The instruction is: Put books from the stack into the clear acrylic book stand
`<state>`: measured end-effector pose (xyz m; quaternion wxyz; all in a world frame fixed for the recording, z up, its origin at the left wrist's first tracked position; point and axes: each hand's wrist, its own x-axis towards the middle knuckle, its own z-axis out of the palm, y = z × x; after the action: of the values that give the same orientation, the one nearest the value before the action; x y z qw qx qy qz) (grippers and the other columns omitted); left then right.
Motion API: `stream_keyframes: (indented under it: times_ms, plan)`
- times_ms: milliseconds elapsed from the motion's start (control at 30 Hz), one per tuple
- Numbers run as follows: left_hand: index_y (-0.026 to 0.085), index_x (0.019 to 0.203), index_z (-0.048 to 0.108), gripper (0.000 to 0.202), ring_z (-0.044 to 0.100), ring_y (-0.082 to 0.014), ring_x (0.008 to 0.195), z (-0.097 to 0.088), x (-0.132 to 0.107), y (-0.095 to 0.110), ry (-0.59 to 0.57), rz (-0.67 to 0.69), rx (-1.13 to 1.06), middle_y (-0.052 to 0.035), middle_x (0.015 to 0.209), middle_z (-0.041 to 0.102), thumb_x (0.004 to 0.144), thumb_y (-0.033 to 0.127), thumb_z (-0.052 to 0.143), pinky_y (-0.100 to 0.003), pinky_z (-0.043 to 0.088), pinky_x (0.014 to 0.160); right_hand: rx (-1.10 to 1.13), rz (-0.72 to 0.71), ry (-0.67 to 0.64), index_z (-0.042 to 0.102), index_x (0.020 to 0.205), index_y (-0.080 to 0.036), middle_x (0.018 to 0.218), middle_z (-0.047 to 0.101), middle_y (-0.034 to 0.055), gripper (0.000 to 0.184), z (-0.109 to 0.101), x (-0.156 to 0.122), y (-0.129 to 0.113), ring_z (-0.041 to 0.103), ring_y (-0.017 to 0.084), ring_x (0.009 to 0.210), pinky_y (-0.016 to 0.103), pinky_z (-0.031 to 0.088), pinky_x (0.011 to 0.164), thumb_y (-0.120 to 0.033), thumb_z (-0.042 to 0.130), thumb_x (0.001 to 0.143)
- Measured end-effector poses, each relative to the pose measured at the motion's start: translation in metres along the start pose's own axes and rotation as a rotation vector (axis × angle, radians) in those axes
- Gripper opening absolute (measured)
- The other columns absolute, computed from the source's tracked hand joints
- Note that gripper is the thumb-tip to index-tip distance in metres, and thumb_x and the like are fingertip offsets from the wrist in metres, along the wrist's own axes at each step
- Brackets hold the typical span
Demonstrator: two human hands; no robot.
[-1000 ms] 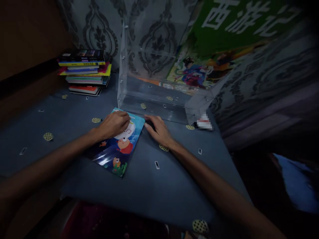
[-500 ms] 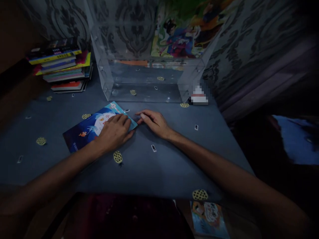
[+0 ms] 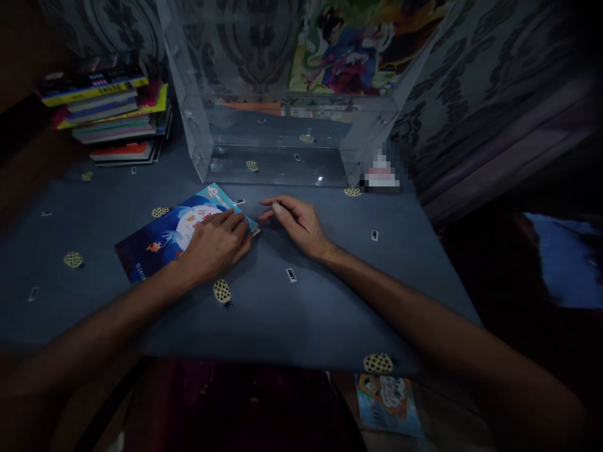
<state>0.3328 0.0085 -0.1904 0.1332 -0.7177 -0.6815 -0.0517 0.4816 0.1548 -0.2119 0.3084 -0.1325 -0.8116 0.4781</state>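
Observation:
A blue picture book (image 3: 155, 245) with a white round shape and a small orange figure on its cover lies at an angle on the table. My left hand (image 3: 217, 243) rests across the right part of the cover, fingers stretched flat over it and holding nothing. Under that hand the lower right of the cover is hidden, and a thin line of page edges shows at the right corner. My right hand (image 3: 298, 224) is just right of the book, apart from it, with loosely bent fingers and nothing between them.
Behind the book stands a clear acrylic shelf (image 3: 200, 154), a colourful picture book (image 3: 351, 53) upright at its upper right. A tall stack of books (image 3: 110, 113) is at the back left. A pixelated object (image 3: 380, 176) sits right of the shelf. Below the table's front edge lies another book (image 3: 389, 405).
My right hand has drawn slightly away from the book's corner, its fingers a little more apart. My left hand stays on the cover. The view has shifted slightly.

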Motion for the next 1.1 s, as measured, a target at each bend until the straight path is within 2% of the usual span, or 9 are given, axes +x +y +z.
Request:
stream_keyframes:
  times_ms: [200, 433, 567, 767, 967, 1100]
  plan:
    - [0.015, 0.096, 0.072, 0.034, 0.069, -0.0269, 0.101, 0.0, 0.0, 0.0, 0.016, -0.011, -0.009, -0.0119, 0.1, 0.072, 0.102, 0.029, 0.042, -0.042, 0.058, 0.089, -0.019, -0.012, 0.011, 0.069, 0.111, -0.021, 0.093, 0.077, 0.0052, 0.051, 0.0, -0.001, 0.001, 0.071, 0.021, 0.094, 0.04, 0.053, 0.095, -0.062, 0.042, 0.101]
    - [0.014, 0.098, 0.071, 0.034, 0.069, -0.0288, 0.103, 0.0, -0.001, 0.0, 0.004, -0.02, -0.049, -0.0131, 0.104, 0.072, 0.102, 0.03, 0.042, -0.045, 0.058, 0.09, -0.038, -0.104, 0.026, 0.07, 0.112, -0.021, 0.093, 0.076, 0.0052, 0.044, 0.0, -0.003, -0.005, 0.068, 0.022, 0.099, 0.041, 0.052, 0.096, -0.054, 0.041, 0.104]
    - [0.014, 0.1, 0.071, 0.03, 0.068, -0.0287, 0.106, 0.0, -0.002, 0.0, 0.006, -0.021, -0.049, -0.0125, 0.106, 0.072, 0.101, 0.031, 0.046, -0.044, 0.057, 0.092, -0.064, -0.206, -0.019, 0.071, 0.111, -0.022, 0.093, 0.075, 0.0052, 0.04, -0.001, -0.005, -0.009, 0.065, 0.022, 0.098, 0.041, 0.051, 0.093, -0.047, 0.04, 0.105]
    - [0.011, 0.101, 0.07, 0.029, 0.068, -0.0291, 0.106, 0.0, -0.002, 0.0, -0.014, 0.016, 0.013, -0.0149, 0.109, 0.072, 0.1, 0.031, 0.05, -0.043, 0.058, 0.09, -0.257, -0.237, -0.109, 0.072, 0.104, -0.021, 0.089, 0.071, 0.0064, 0.037, 0.001, -0.007, -0.007, 0.064, 0.022, 0.09, 0.039, 0.052, 0.086, -0.041, 0.041, 0.104]
    - [0.011, 0.102, 0.069, 0.025, 0.067, -0.0289, 0.108, -0.002, -0.002, 0.003, -0.04, 0.009, 0.029, -0.0147, 0.113, 0.071, 0.098, 0.033, 0.056, -0.042, 0.058, 0.089, -0.523, -0.566, -0.093, 0.07, 0.099, -0.017, 0.079, 0.072, 0.0066, 0.022, 0.005, -0.008, -0.006, 0.061, 0.022, 0.082, 0.037, 0.047, 0.076, -0.025, 0.05, 0.102]
    - [0.01, 0.11, 0.068, 0.028, 0.065, -0.0295, 0.115, -0.003, -0.002, 0.005, -0.088, -0.014, 0.046, -0.0148, 0.12, 0.07, 0.097, 0.033, 0.06, -0.042, 0.057, 0.094, -0.623, -0.596, -0.144, 0.069, 0.097, -0.017, 0.074, 0.07, 0.0052, 0.022, 0.007, -0.01, -0.008, 0.06, 0.02, 0.074, 0.035, 0.045, 0.069, -0.022, 0.049, 0.102]
